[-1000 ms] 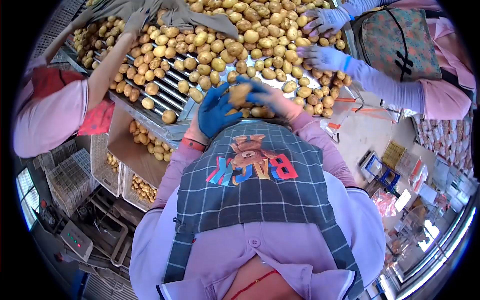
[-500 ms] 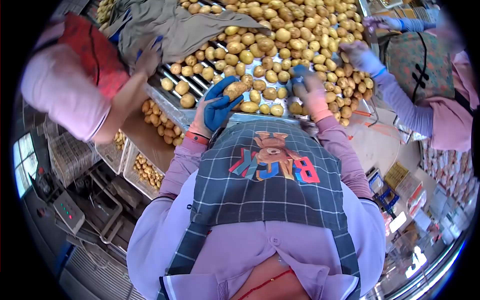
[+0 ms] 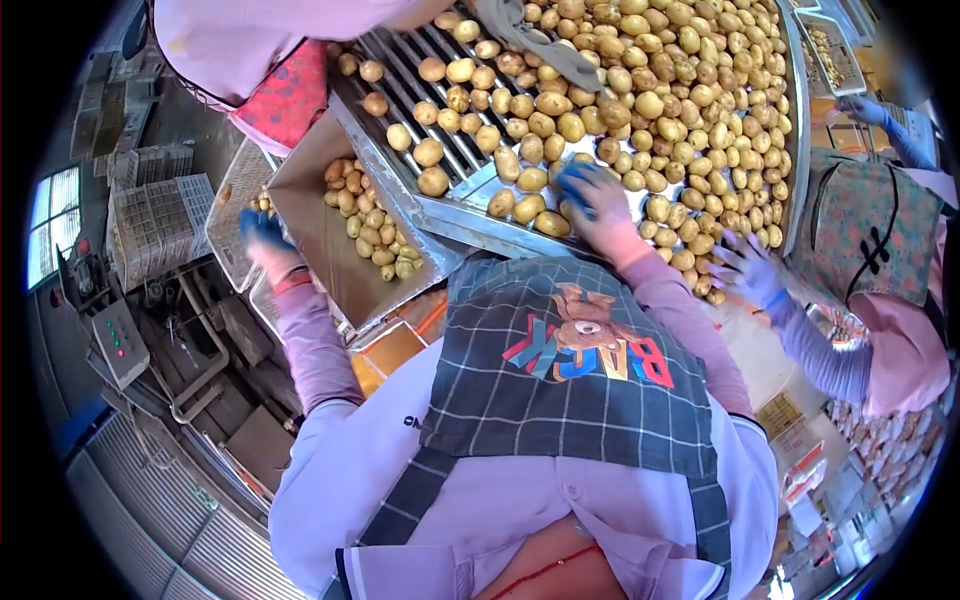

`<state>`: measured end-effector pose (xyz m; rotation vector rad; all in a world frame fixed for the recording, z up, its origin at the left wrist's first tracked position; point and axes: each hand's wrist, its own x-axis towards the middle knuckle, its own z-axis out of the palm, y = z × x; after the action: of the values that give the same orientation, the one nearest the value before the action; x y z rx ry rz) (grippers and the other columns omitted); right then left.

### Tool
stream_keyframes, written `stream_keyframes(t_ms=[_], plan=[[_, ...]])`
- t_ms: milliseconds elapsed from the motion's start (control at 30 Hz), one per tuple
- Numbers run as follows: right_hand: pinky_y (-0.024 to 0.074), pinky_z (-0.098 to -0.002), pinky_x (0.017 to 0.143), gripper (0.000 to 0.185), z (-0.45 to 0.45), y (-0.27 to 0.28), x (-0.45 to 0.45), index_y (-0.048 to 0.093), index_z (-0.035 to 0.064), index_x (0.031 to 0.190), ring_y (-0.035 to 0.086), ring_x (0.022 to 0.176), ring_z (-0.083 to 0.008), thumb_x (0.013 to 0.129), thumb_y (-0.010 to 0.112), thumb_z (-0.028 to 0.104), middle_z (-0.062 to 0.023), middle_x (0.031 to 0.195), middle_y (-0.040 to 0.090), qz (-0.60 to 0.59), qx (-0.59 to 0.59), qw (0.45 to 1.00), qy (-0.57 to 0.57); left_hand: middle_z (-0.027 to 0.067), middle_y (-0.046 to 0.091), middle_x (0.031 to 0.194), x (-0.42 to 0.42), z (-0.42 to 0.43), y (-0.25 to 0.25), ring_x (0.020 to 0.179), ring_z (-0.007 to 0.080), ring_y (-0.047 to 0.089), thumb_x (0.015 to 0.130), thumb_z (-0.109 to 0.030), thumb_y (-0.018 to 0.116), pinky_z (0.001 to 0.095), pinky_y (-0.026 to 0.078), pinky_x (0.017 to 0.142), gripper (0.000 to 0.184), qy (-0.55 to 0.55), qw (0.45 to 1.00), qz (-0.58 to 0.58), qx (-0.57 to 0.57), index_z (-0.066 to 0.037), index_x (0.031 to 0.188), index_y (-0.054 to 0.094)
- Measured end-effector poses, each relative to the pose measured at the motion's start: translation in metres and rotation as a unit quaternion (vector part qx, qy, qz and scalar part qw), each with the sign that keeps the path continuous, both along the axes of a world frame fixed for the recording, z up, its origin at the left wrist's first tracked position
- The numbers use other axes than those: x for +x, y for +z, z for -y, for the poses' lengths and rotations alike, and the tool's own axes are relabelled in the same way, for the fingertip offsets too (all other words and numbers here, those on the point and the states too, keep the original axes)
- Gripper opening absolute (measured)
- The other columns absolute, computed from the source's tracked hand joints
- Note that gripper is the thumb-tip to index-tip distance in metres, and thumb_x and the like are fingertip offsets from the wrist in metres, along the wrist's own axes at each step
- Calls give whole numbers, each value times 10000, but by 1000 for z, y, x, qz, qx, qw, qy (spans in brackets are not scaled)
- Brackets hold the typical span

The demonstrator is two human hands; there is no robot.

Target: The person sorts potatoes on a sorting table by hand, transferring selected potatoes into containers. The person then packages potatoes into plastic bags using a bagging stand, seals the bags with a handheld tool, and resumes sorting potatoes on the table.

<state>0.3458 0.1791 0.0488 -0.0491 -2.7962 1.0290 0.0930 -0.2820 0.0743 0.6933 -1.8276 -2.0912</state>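
Observation:
My left hand [image 3: 265,237], in a blue glove, is stretched out over a white crate [image 3: 238,190] at the left. Its fingers look spread, and no potato shows between them. At the near edge of the sorting table [image 3: 480,228], my right hand [image 3: 597,203] reaches over the potatoes, its blue-gloved fingers bent downward and smeared by motion. Whether it grips one is not visible. Three potatoes [image 3: 528,208] lie just left of it on the metal surface, and many more are piled behind.
A large box [image 3: 310,215] partly filled with potatoes adjoins the table. Metal rollers [image 3: 400,85] and a grey cloth [image 3: 540,45] lie farther back. One co-worker [image 3: 240,45] leans in at upper left; another's gloved hand [image 3: 750,270] is at the right table edge.
My left hand has moved left from the table to the crate, and the potato it held no longer shows. My view has shifted left. The left co-worker leans farther over the rollers.

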Motion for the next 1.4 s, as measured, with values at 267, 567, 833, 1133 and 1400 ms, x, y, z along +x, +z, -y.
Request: stream_keyframes(t_ms=[267,567,833,1133,1400], plan=[[288,-512,1117,510,-65,-17,60,524,259,1324,388,1319,-346,825,621,290,-95,1432,435,113,180,966,146,297,374,1406,172,-287,-19,1359,428,268,808,-480,646,460,287,1102,725,-695,416,-35,-585,-81,1381,451],[385,-474,1008,405,-112,-61,63,596,99,1213,536,1145,-350,871,597,316,-179,1184,603,-11,41,933,-358,252,498,1321,36,-360,-31,1251,393,447,888,-467,560,509,338,1037,620,-454,743,-210,-444,-64,1354,486],[250,-528,1119,547,-88,-11,121,531,191,1317,421,1282,-310,794,658,285,-121,1327,501,171,213,962,-2,196,324,1476,149,-296,-41,1360,424,282,795,-384,673,543,208,1126,744,-666,494,-191,-526,-138,1434,381],[486,-389,931,492,-92,7,32,553,213,1300,597,1096,-296,819,654,208,-138,1298,555,275,193,931,-144,101,530,1322,167,-239,-48,1236,331,455,778,-228,675,485,299,1074,439,-556,607,-188,-537,-113,1198,620],[513,-423,869,416,-78,-11,37,584,172,1234,621,1023,-322,820,600,134,-155,1257,537,259,85,955,-119,125,577,1270,163,-234,-66,1170,304,523,817,-145,673,411,376,1027,399,-530,763,-117,-351,-51,1200,615]])
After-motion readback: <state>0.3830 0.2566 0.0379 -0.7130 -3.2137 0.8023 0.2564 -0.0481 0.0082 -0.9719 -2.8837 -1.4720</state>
